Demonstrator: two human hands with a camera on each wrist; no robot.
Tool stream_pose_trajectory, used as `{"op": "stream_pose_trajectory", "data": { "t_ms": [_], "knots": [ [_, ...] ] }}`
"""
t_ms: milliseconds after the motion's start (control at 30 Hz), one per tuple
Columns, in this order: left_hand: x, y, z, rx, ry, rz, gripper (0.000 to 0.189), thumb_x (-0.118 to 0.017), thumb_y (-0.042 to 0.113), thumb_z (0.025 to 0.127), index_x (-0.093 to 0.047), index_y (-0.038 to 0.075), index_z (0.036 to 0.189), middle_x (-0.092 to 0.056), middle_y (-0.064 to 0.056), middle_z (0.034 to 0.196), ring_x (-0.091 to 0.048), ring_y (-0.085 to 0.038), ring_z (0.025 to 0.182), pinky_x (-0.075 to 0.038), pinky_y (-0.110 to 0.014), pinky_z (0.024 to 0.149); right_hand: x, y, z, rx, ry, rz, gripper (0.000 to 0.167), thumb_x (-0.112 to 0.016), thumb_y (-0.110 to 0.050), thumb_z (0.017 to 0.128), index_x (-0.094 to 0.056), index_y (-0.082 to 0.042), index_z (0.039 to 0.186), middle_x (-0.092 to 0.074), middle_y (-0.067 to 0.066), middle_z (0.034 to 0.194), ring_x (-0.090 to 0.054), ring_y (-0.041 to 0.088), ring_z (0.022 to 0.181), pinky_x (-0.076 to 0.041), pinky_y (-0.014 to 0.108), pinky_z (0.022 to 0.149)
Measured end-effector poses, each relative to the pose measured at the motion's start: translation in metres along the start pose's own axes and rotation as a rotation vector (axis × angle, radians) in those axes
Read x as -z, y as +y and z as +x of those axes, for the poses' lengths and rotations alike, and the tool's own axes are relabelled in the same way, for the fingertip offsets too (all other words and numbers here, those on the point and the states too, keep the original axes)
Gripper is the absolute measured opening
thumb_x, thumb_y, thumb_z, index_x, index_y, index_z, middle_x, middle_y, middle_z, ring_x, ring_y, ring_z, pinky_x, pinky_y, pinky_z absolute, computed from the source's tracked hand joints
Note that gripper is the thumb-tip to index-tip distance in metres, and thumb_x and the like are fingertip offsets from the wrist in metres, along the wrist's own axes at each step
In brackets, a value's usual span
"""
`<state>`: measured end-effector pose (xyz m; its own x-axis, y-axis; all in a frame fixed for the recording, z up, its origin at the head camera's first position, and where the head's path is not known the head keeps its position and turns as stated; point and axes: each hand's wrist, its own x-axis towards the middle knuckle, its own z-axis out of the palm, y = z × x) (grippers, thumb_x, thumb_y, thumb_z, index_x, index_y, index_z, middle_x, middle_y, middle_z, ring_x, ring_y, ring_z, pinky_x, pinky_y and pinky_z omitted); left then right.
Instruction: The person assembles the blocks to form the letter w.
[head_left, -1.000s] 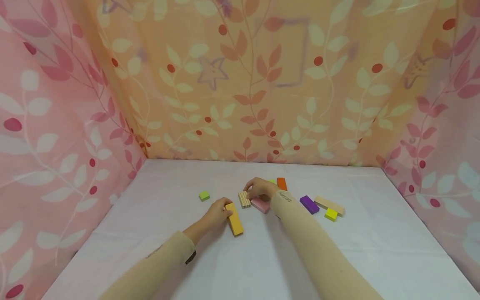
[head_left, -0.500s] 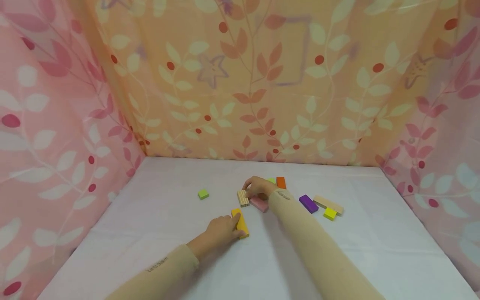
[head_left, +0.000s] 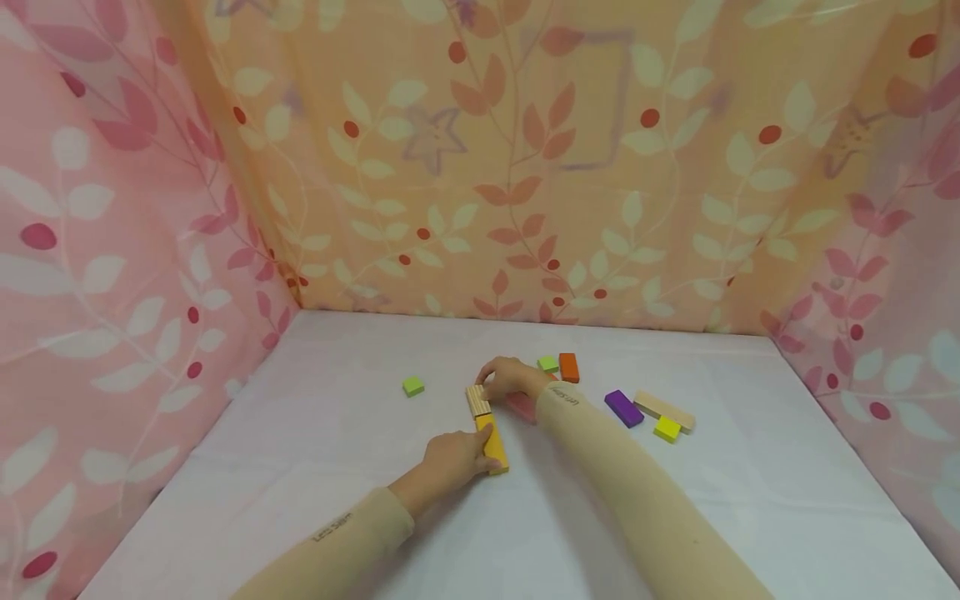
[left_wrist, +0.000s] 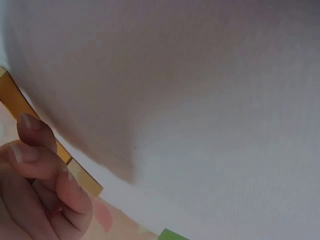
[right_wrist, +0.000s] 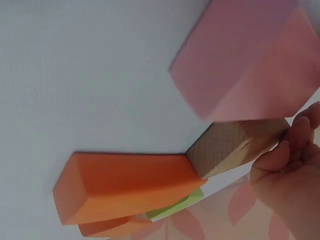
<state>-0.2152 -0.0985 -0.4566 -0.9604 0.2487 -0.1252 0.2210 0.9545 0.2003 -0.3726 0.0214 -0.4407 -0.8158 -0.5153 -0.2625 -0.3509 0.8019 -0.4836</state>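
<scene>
My left hand [head_left: 453, 460] pinches a yellow block [head_left: 492, 446], index finger on top and thumb near its front end. Lined up with the far end of that block is a striped wooden block [head_left: 477, 401]; in the left wrist view the wooden block [left_wrist: 85, 177] meets the yellow block [left_wrist: 15, 97] end to end. My right hand [head_left: 510, 377] holds the striped block at its far right side, fingers bent. Under the right wrist lies a pink block [head_left: 522, 407], partly hidden. The right wrist view shows a plain wood block [right_wrist: 235, 147] between the pink block [right_wrist: 250, 65] and my fingers.
Behind the right hand lie a green block [head_left: 547, 364] and an orange block [head_left: 569, 367]; another orange block [right_wrist: 135, 187] shows in the right wrist view. To the right are a purple block [head_left: 624, 408], a wooden plank [head_left: 664, 410] and a small yellow block [head_left: 667, 429]. A green block [head_left: 413, 387] sits left.
My left hand has brought the yellow block rightward and up against the near end of the striped block, moving its grip toward the front end. My right hand has shifted the striped block slightly left.
</scene>
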Motion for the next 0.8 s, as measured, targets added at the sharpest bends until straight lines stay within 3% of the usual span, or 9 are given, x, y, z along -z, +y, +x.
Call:
{"op": "stream_pose_trajectory", "data": {
  "t_ms": [100, 333, 800],
  "knots": [
    [0.0006, 0.0016, 0.0001, 0.020, 0.012, 0.019, 0.067, -0.065, 0.055, 0.084, -0.056, 0.016, 0.138, -0.057, -0.004, 0.064, -0.052, -0.016, 0.060, -0.045, -0.033, 0.052, 0.0009, -0.0007, -0.0015, -0.006, -0.002, -0.007, 0.019, -0.076, -0.017, 0.084, -0.074, -0.019, 0.104, -0.063, 0.003, 0.122, -0.049, 0.027, 0.122, -0.036, 0.042, 0.106],
    [0.0050, 0.0029, -0.0010, 0.048, 0.006, 0.048, 0.069, -0.066, 0.056, 0.082, -0.056, 0.018, 0.138, -0.049, -0.001, 0.058, -0.046, -0.015, 0.055, -0.042, -0.031, 0.049, 0.0019, -0.0040, -0.0033, 0.015, -0.024, -0.040, 0.020, -0.075, -0.016, 0.085, -0.074, -0.018, 0.105, -0.061, 0.006, 0.126, -0.046, 0.034, 0.123, -0.031, 0.051, 0.108],
    [0.0079, 0.0018, 0.0010, 0.074, -0.037, -0.019, 0.070, -0.067, 0.056, 0.083, -0.055, 0.017, 0.140, -0.055, -0.002, 0.066, -0.048, -0.015, 0.060, -0.042, -0.032, 0.052, 0.0035, -0.0045, -0.0038, 0.012, -0.029, -0.020, 0.019, -0.075, -0.018, 0.086, -0.073, -0.017, 0.104, -0.061, 0.004, 0.124, -0.050, 0.026, 0.118, -0.035, 0.045, 0.105]
  ]
}}
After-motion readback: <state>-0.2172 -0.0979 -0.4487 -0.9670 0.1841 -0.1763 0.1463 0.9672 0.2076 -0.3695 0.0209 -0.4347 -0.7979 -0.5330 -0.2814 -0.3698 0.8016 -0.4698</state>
